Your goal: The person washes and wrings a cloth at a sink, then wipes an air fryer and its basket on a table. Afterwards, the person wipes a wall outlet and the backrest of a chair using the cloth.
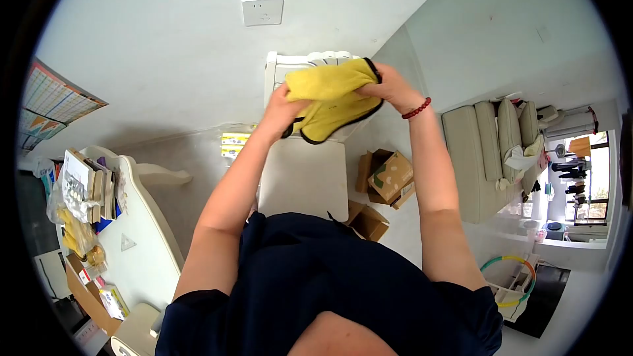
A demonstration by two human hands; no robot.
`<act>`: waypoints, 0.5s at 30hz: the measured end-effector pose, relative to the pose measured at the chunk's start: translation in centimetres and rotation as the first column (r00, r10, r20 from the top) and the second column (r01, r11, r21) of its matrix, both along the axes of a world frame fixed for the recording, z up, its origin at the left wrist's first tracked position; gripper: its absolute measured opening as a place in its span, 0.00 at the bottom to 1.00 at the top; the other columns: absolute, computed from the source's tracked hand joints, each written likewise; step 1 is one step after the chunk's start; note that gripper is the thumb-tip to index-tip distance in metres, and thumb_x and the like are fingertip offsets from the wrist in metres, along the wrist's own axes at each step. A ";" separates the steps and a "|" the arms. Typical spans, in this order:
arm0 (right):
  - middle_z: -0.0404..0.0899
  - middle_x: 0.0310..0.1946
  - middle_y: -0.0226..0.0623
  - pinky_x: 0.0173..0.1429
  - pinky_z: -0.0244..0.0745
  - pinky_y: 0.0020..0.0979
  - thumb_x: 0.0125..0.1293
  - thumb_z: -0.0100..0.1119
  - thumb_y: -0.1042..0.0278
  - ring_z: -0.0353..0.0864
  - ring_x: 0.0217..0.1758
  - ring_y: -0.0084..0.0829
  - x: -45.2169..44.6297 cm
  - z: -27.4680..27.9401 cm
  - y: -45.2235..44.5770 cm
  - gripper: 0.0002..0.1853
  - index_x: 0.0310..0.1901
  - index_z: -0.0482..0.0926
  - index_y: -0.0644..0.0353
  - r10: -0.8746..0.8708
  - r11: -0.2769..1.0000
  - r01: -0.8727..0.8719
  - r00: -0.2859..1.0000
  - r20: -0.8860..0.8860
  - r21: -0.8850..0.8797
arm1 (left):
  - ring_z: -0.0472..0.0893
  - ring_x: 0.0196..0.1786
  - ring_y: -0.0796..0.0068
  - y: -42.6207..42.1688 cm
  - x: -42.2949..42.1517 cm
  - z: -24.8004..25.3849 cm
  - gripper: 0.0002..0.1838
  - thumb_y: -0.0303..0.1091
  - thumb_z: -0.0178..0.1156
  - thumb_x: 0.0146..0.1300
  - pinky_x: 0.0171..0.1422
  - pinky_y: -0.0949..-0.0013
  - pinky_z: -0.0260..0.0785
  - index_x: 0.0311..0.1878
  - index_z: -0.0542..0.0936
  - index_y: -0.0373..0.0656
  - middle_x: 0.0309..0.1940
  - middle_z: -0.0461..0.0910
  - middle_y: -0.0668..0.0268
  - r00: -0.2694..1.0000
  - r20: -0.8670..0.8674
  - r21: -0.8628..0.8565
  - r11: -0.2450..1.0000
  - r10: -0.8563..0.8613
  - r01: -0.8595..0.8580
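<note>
A yellow cloth point(333, 102) with a dark edge hangs folded between my two hands, above a white chair point(303, 178). My left hand point(282, 111) is closed on the cloth's left side. On the cloth's upper right corner, my right hand point(394, 89) grips it with the thumb in front, and a red bead bracelet point(417, 108) circles that wrist. The chair's white backrest point(271, 72) shows partly behind the cloth.
Open cardboard boxes point(392, 177) lie on the floor right of the chair. Yellow-and-white packs point(234, 144) stand left of it. A white table point(148, 224) with books point(92, 181) is at the left. A beige sofa point(465, 165) stands at the right.
</note>
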State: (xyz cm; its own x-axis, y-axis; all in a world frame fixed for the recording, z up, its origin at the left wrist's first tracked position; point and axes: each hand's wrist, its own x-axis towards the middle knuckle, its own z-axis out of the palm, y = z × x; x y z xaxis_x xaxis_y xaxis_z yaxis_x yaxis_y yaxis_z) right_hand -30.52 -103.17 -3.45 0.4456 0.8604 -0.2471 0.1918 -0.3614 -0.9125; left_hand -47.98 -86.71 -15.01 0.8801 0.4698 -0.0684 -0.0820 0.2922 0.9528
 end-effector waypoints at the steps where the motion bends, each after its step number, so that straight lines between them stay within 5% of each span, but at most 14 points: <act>1: 0.81 0.48 0.30 0.61 0.69 0.29 0.58 0.68 0.69 0.77 0.53 0.24 0.7 0.2 -0.1 0.22 0.54 0.78 0.62 -0.008 0.999 0.010 0.999 0.040 -0.043 | 0.80 0.50 0.76 1.0 -0.8 -0.5 0.19 0.26 0.66 0.59 0.54 0.71 0.73 0.54 0.76 0.37 0.47 0.81 0.64 0.999 0.001 -0.135 0.990 0.032 -0.032; 3: 0.81 0.47 0.30 0.61 0.69 0.29 0.57 0.69 0.69 0.77 0.52 0.24 2.0 0.0 0.1 0.21 0.52 0.78 0.62 -0.043 0.998 0.041 0.998 -0.050 -0.044 | 0.80 0.48 0.76 2.8 -2.2 -0.7 0.18 0.25 0.65 0.59 0.53 0.72 0.72 0.52 0.76 0.37 0.46 0.81 0.63 0.998 -0.065 -0.113 0.994 -0.003 -0.005; 9: 0.81 0.46 0.31 0.60 0.70 0.30 0.56 0.72 0.64 0.76 0.52 0.22 4.3 -1.2 5.1 0.22 0.51 0.79 0.64 -0.113 0.991 0.119 0.989 -0.094 0.065 | 0.80 0.46 0.75 6.7 0.4 1.5 0.19 0.27 0.66 0.59 0.51 0.71 0.73 0.53 0.74 0.37 0.43 0.80 0.64 0.941 0.072 -0.215 0.926 0.331 -0.309; 10: 0.83 0.45 0.34 0.58 0.73 0.31 0.62 0.66 0.59 0.80 0.50 0.27 5.5 -2.1 6.2 0.20 0.50 0.79 0.66 -0.059 0.998 0.059 0.982 0.182 0.004 | 0.81 0.44 0.68 8.3 1.3 0.5 0.22 0.30 0.67 0.59 0.50 0.65 0.74 0.55 0.72 0.36 0.43 0.81 0.62 0.919 -0.013 0.038 0.918 0.395 -0.394; 11: 0.84 0.44 0.36 0.58 0.73 0.33 0.63 0.65 0.57 0.81 0.50 0.31 6.5 -4.1 6.5 0.21 0.49 0.79 0.66 -0.098 0.994 0.109 0.885 0.456 0.003 | 0.81 0.43 0.65 8.4 1.7 -1.2 0.24 0.31 0.67 0.58 0.51 0.63 0.73 0.56 0.72 0.37 0.43 0.81 0.60 0.825 -0.005 0.476 0.727 0.566 -0.496; 12: 0.84 0.44 0.38 0.58 0.73 0.35 0.64 0.63 0.54 0.81 0.50 0.35 7.5 -6.6 6.6 0.22 0.49 0.80 0.66 -0.125 0.987 0.158 0.712 0.691 0.016 | 0.81 0.43 0.61 8.2 1.9 -2.0 0.25 0.32 0.67 0.57 0.52 0.61 0.73 0.57 0.72 0.37 0.43 0.81 0.59 0.714 0.087 0.808 0.370 0.695 -0.459; 13: 0.84 0.44 0.40 0.58 0.72 0.36 0.65 0.61 0.52 0.82 0.50 0.38 7.9 -7.6 7.0 0.23 0.49 0.80 0.66 -0.137 0.979 0.200 0.476 0.869 0.045 | 0.81 0.43 0.58 7.9 2.2 -1.8 0.26 0.33 0.68 0.56 0.53 0.58 0.73 0.57 0.72 0.38 0.43 0.81 0.57 0.612 0.244 0.953 -0.068 0.752 -0.297; 14: 0.83 0.44 0.48 0.59 0.71 0.41 0.69 0.50 0.44 0.79 0.54 0.49 8.3 -8.4 6.6 0.27 0.49 0.81 0.64 -0.149 0.973 0.224 0.462 0.874 0.048 | 0.79 0.46 0.52 7.5 2.6 -1.5 0.27 0.34 0.68 0.55 0.57 0.53 0.69 0.58 0.74 0.40 0.44 0.81 0.55 0.705 0.290 0.935 -0.036 0.648 -0.352; 15: 0.83 0.45 0.50 0.59 0.71 0.42 0.70 0.46 0.43 0.78 0.55 0.50 8.9 -9.2 6.5 0.28 0.49 0.81 0.64 -0.146 0.971 0.240 0.550 0.822 0.011 | 0.78 0.49 0.53 7.2 3.8 -1.7 0.25 0.34 0.67 0.55 0.58 0.53 0.68 0.57 0.75 0.41 0.45 0.81 0.55 0.846 0.231 0.935 0.131 0.480 -0.330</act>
State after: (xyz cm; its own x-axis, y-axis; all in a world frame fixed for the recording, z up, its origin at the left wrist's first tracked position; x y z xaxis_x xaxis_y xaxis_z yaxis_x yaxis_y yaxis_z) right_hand -21.58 -96.64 -12.66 0.6494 0.7231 0.2355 0.7485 -0.5530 -0.3660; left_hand -44.22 -79.49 -16.75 0.5613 0.5434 0.6242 0.2333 -0.8275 0.5107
